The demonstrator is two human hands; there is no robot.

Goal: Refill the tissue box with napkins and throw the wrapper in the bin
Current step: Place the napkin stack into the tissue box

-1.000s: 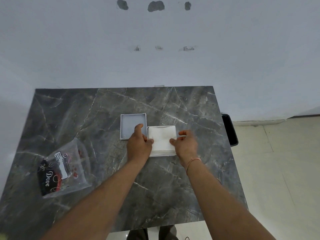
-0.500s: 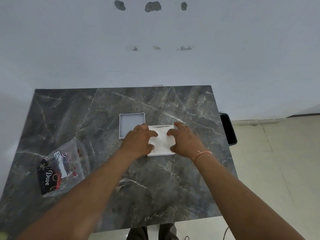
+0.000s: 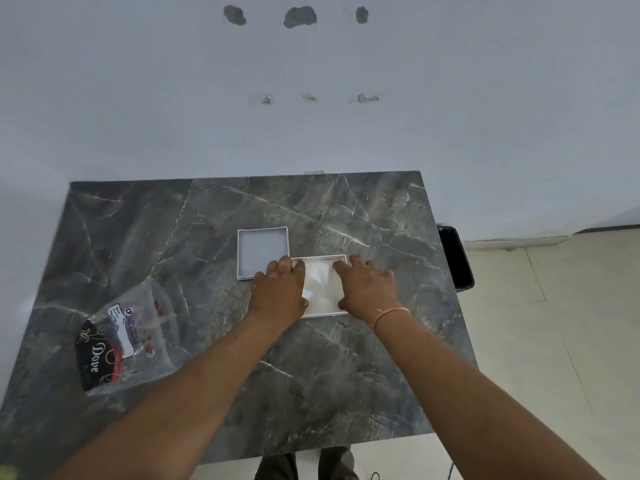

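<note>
A white square tissue box [image 3: 323, 314] stands mid-table with a stack of white napkins [image 3: 320, 284] sitting inside its rim. My left hand [image 3: 278, 289] lies flat on the left side of the napkins, fingers spread. My right hand [image 3: 369, 287] lies flat on their right side, also spread. Both palms press down and grip nothing. The box's white square lid [image 3: 262, 249] rests upside down just beyond and left of the box. The clear napkin wrapper [image 3: 117, 341], with a black "Dove" print, lies flat near the table's left front.
The dark marble table [image 3: 311, 375] stands against a white wall. A black bin [image 3: 455, 258] sits on the floor beside the table's right edge. Pale floor tiles run along the right.
One second ago both hands gripped the napkin stack by its sides above the box. They have since lowered it into the box and flattened out on top.
</note>
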